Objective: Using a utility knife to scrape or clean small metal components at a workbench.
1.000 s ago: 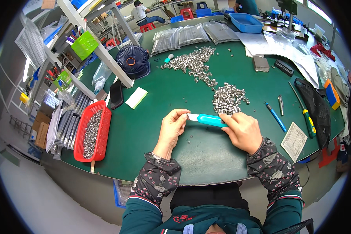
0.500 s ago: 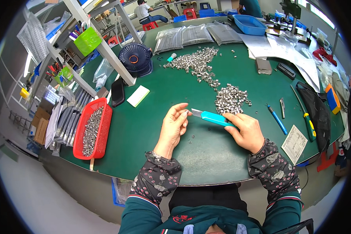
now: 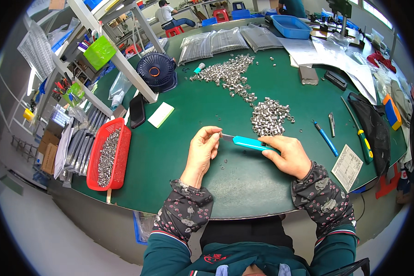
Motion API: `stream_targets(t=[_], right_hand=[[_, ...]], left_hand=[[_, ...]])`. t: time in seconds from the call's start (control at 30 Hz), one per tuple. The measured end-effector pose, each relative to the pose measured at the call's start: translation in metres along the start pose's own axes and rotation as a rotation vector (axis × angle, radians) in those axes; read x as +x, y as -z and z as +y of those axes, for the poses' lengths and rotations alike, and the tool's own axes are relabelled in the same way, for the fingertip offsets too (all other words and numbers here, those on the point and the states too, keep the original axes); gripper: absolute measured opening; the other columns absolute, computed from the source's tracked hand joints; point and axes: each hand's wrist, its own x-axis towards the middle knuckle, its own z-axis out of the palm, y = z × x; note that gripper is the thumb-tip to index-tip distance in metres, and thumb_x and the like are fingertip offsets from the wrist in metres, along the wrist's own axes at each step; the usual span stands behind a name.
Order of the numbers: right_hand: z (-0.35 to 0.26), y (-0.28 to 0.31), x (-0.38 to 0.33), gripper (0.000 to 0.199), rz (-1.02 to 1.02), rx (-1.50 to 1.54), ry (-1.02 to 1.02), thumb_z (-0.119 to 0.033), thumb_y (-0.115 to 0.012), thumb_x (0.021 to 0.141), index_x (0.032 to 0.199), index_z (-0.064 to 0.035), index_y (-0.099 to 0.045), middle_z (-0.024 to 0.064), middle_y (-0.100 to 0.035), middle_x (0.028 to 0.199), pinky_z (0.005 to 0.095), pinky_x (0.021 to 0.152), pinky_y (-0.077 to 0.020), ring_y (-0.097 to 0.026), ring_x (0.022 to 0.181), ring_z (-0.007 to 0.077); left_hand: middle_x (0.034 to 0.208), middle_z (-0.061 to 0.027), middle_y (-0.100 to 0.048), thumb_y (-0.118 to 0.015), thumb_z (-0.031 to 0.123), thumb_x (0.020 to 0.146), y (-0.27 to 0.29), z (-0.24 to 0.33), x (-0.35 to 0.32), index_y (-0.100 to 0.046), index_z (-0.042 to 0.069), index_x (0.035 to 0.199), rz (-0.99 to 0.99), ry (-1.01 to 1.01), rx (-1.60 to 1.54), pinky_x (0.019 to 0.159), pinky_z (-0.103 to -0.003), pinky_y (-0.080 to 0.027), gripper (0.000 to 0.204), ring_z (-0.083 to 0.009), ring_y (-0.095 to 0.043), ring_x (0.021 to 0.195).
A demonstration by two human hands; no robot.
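Green flat tabletop [image 3: 170, 152] in a workshop, two loose heaps of short silvery metal rings on it: near heap [image 3: 270, 117] just beyond the knife, far heap [image 3: 226, 74] reaching back toward clear plastic bags of thin grey rods [image 3: 227, 41]. Right hand [image 3: 287, 156] clamped around a turquoise-handled utility knife [image 3: 249, 142], blade pointing left. Left hand [image 3: 201, 148] pinches what looks like one small silvery metal ring [image 3: 221, 134] right at the blade tip. Hands apart, knife spanning the gap. Progress, my read: one piece mid-work, plenty left in both heaps. Red perforated plastic basket [image 3: 123, 158] at left holds lots of small metal pieces [image 3: 108, 158]; done or waiting, can't tell. Hard to see: ring mostly behind fingertips, blade contact unclear, handle's rear partly under right-hand fingers.
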Motion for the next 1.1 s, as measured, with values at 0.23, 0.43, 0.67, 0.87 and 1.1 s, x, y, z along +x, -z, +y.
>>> stream_targets(t=[0.23, 0.43, 0.67, 0.87, 1.1], right_hand=[[-0.007, 0.005, 0.000, 0.028, 0.001, -0.217, 0.013, -0.016, -0.064, 0.075, 0.102, -0.0088, -0.060, 0.0092, -0.059, 0.077, 0.0369, 0.060, -0.0471, -0.058, 0.069, 0.0279], [-0.002, 0.009, 0.005, 0.033, 0.365, -0.205, 0.097, -0.011, -0.065, 0.074, 0.106, -0.0076, -0.057, 0.0097, -0.056, 0.074, 0.0362, 0.057, -0.0454, -0.057, 0.066, 0.0273], [0.000, 0.012, 0.007, 0.033, 0.399, -0.150, 0.073, -0.012, -0.064, 0.076, 0.108, -0.0079, -0.057, 0.0096, -0.056, 0.074, 0.0355, 0.058, -0.0453, -0.056, 0.065, 0.0277], [0.002, 0.013, 0.006, 0.032, 0.455, -0.135, 0.092, -0.012, -0.064, 0.075, 0.106, -0.0079, -0.057, 0.0090, -0.057, 0.075, 0.0359, 0.059, -0.0461, -0.057, 0.067, 0.0272], [-0.001, 0.016, 0.005, 0.032, 0.429, -0.097, 0.094, -0.010, -0.064, 0.075, 0.106, -0.0047, -0.058, 0.0123, -0.058, 0.076, 0.0350, 0.061, -0.0460, -0.057, 0.068, 0.0289]], left_hand=[[0.082, -0.0008, -0.055, -0.056, 0.008, 0.088, 0.006, 0.000, -0.001, -0.057, 0.003, 0.100, -0.060, 0.004, 0.158, 0.039, -0.014, -0.033, 0.013, -0.0011, -0.044, 0.059], [0.081, -0.0035, -0.054, -0.052, 0.008, 0.088, -0.001, 0.005, 0.000, -0.054, 0.004, 0.097, 0.012, 0.108, -0.151, 0.039, -0.016, -0.034, 0.010, -0.0055, -0.046, 0.058], [0.076, -0.0025, -0.050, -0.053, 0.011, 0.084, -0.023, 0.005, 0.005, -0.052, 0.004, 0.091, -0.073, 0.281, -0.280, 0.037, -0.018, -0.028, 0.010, -0.0085, -0.043, 0.057], [0.074, -0.0002, -0.046, -0.066, 0.007, 0.073, -0.064, 0.001, 0.024, -0.063, 0.003, 0.089, -0.115, -0.171, 1.021, 0.060, -0.025, -0.038, 0.017, -0.0111, -0.044, 0.063], [0.083, -0.0076, -0.052, -0.064, 0.007, 0.074, -0.075, -0.021, 0.031, -0.057, 0.006, 0.080, -0.093, -0.406, 1.194, 0.066, -0.037, -0.044, 0.010, -0.0261, -0.056, 0.077]])
